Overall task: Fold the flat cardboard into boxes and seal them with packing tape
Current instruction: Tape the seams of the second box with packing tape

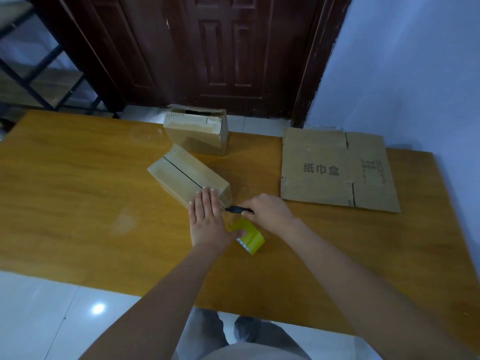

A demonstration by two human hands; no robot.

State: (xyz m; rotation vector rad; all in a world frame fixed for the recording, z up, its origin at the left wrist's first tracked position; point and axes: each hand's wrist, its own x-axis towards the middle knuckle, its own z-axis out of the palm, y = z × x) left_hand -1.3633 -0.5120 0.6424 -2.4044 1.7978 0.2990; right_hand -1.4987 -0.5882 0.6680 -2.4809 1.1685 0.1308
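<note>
on the wooden table [78,178], two folded boxes are standing: the far box [197,133] at the back edge, with its top flaps not fully closed and a dark gap showing between them, its contents not visible; the near box [187,175] lying at an angle, its flaps meeting along a dark centre seam. the flat cardboard [335,167] is lying well apart to the right, printed side up. your left hand [207,219] is pressing palm-down on the near box's nearest end, fingers held straight and pressed together, while its thumb is hooking the yellow tape roll [249,237] just below. your right hand [267,211] is curling its fingers around a small black tool [237,209], tip pointing at the box corner. open tabletop is lying to your left and along the near edge.
</note>
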